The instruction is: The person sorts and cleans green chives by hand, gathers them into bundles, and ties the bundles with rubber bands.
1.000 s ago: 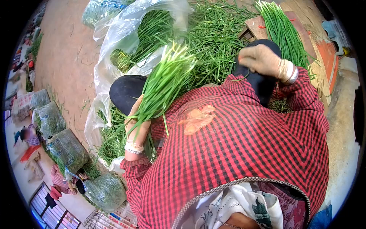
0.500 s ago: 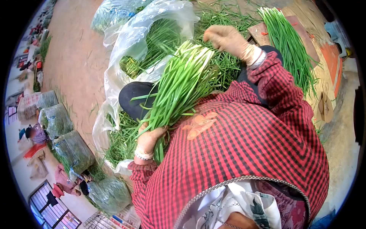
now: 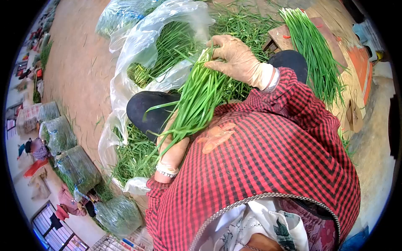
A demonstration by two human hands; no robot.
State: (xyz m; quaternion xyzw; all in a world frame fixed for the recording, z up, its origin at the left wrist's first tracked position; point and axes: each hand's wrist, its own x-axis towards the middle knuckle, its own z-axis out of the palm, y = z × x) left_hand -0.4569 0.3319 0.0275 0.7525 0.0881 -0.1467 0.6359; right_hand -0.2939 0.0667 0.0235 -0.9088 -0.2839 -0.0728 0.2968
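A loose bunch of garlic chives (image 3: 200, 94) lies slantwise over my lap, pale stem ends up and leaf tips toward me. My left hand (image 3: 172, 148), in a thin pale glove, is closed round the leafy lower part, its fingers partly hidden beneath the leaves. At the pale ends, my gloved right hand (image 3: 238, 58) curls its thumb and fingers about the stems. A second bunch of garlic chives (image 3: 312, 52), neatly lined up, rests on a small wooden stool (image 3: 278, 37) to the right.
A clear plastic sheet (image 3: 125, 69) with more chives in it spreads beyond my left knee (image 3: 146, 109). Loose greens (image 3: 247, 27) cover the floor ahead. Wrapped bales (image 3: 78, 167) line the left side, with people beside them. A sandal-like brown item (image 3: 355, 116) lies at right.
My right hand has come left and down from the air onto the pale stem ends. My left hand has shifted slightly under the leaves, and the bunch looks narrower.
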